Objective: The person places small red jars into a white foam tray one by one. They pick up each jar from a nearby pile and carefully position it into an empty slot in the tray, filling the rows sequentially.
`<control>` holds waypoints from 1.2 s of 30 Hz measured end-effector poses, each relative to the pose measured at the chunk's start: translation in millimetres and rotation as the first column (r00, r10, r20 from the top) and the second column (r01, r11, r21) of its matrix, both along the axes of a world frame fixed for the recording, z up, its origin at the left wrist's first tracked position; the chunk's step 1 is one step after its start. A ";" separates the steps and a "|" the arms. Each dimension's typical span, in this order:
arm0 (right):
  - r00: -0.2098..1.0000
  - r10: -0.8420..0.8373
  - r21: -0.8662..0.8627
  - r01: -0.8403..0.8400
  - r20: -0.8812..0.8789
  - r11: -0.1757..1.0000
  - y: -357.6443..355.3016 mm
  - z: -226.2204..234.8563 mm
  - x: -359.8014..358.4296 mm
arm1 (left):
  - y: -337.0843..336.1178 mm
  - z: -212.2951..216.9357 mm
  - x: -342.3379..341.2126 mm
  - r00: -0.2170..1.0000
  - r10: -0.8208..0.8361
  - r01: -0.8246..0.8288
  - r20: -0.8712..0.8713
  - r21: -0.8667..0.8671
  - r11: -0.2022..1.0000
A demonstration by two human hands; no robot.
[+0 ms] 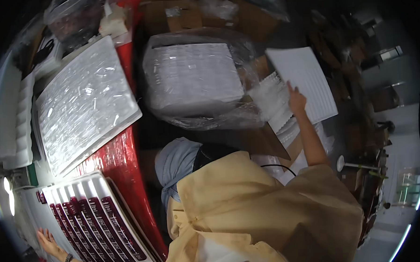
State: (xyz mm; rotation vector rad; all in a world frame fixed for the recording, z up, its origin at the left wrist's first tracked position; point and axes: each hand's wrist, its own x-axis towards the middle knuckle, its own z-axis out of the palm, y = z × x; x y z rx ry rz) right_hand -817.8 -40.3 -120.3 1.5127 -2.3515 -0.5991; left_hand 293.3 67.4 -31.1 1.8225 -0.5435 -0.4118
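Observation:
My right hand (297,100) is reached out to the right and grips the edge of a white ribbed tray (315,72), one finger stretched along it. The tray is tilted, and other white ribbed sheets (272,100) lie beside and below it. At the lower left, my left hand (50,243), with a band on its wrist, has its fingers apart and holds nothing. It is beside a white slotted tray (88,185) filled with rows of dark red printed pieces (106,224). Whether the left hand touches the table is not clear.
A stack of white trays in clear plastic (195,73) stands ahead. To its left, a shiny film-covered white panel (86,99) lies on the table with the red covering (119,156). Cardboard boxes (181,15) stand at the back, and a plastic-lined bin (76,17) at the far left.

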 end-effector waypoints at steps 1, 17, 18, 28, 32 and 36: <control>0.999 -0.047 0.079 0.046 0.013 0.996 6.9 -31.4 -5.7 | 3.7 2.1 -2.2 1.000 0.002 -0.002 0.000 -0.011 1.000; 0.967 0.027 0.477 -0.150 0.254 0.866 -122.0 -86.2 -21.3 | -69.3 -4.5 -5.0 0.990 -0.142 0.142 -0.003 0.008 0.990; 0.933 -0.076 0.367 -0.062 0.351 0.928 -122.5 -118.3 -36.5 | -74.7 -9.6 -6.4 0.989 -0.149 0.149 -0.004 0.019 0.989; 0.963 0.045 0.757 -0.236 0.264 0.609 -110.8 -149.6 -15.0 | -79.2 -16.3 -12.7 0.984 -0.175 0.169 0.035 0.125 0.978; 0.912 -0.283 0.860 -0.125 0.296 0.494 -6.4 -180.6 -52.1 | -91.3 -32.6 -28.2 0.973 -0.230 0.229 -0.007 0.141 0.963; 0.517 -0.467 0.520 0.048 0.717 0.853 10.9 -236.5 -36.2 | -77.4 -23.2 -8.1 0.993 -0.101 0.086 0.063 0.207 0.975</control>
